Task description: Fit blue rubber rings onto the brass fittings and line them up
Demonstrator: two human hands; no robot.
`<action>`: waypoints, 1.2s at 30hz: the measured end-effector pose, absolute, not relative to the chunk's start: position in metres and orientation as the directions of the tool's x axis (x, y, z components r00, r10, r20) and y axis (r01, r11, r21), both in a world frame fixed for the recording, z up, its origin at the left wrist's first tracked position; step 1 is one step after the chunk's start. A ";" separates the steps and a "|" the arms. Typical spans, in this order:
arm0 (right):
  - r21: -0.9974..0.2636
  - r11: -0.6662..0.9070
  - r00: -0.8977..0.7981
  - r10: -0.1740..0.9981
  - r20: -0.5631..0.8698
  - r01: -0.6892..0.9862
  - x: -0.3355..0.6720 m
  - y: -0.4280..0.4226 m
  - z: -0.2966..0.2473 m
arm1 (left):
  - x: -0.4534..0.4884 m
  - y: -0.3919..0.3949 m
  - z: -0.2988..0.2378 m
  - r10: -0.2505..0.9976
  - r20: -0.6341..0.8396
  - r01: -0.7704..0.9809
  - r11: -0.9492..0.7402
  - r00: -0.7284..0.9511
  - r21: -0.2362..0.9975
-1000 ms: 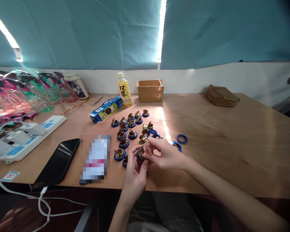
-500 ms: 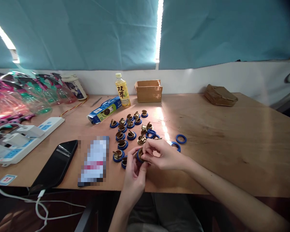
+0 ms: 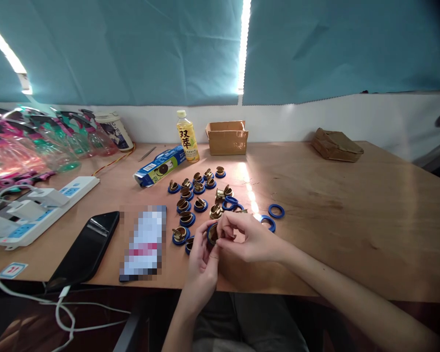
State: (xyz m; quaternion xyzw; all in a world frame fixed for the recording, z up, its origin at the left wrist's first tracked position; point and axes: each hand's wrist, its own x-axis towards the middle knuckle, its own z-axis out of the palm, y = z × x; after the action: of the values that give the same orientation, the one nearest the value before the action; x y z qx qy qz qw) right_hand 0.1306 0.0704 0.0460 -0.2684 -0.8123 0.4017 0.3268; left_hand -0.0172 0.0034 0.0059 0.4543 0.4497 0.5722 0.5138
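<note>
In the head view, the only one we have, our left hand [image 3: 201,266] comes up from six o'clock and pinches a blue-ringed brass fitting [image 3: 212,233] between thumb and fingers, holding it just above the near edge of the bench [image 3: 333,234]. Our right hand [image 3: 251,239] reaches in from four o'clock, and its fingers [image 3: 225,226] close on the same fitting from the three o'clock side, so both hands grip the one part. Against the pictures from a second and half a second ago very little has changed: the fitting sits at the same spot, the left thumb has crept slightly up the ring, and the right fingertips have curled a touch tighter over the brass. We judge this as fine seating or twisting of brass into ring, still under way, not a finished piece being set down. At twelve o'clock of the hands stands the cluster of assembled fittings [image 3: 196,193], unmoved. Two loose blue rings [image 3: 276,210] lie at two o'clock, well clear of the hands. Farther off, at eleven o'clock, stand a yellow drink bottle [image 3: 187,137] and a blue snack box [image 3: 159,166]; a black phone [image 3: 86,247] lies at nine o'clock, and a small cardboard box [image 3: 227,138] sits at twelve.
</note>
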 end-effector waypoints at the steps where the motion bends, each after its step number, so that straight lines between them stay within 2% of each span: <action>1: -0.808 0.563 -0.652 0.680 0.336 0.171 0.130 0.069 0.046 | -0.018 0.003 0.006 0.996 0.053 -0.189 -0.064 -0.068 0.980; 5: -0.655 0.744 -0.689 0.545 0.478 0.135 0.128 0.065 0.040 | -0.021 0.003 0.004 0.997 0.033 -0.243 -0.051 -0.076 0.969; 8: -0.583 0.805 -0.691 0.483 0.539 0.108 0.128 0.063 0.035 | -0.022 0.004 0.002 0.999 0.033 -0.301 -0.044 -0.042 0.953; 15: -0.657 0.744 -0.657 0.556 0.509 0.122 0.129 0.060 0.035 | -0.020 0.003 0.001 0.997 0.032 -0.287 -0.051 -0.071 0.957; 36: -0.684 0.727 -0.515 0.609 0.603 0.060 0.122 0.053 0.029 | -0.021 0.003 0.002 0.998 0.053 -0.284 -0.059 -0.028 0.957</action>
State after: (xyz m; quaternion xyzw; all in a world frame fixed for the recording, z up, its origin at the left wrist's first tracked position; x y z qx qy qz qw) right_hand 0.1215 0.0530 0.0290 -0.2054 -0.8145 0.3068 0.4474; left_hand -0.0214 0.0028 0.0020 0.4319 0.4136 0.5855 0.5473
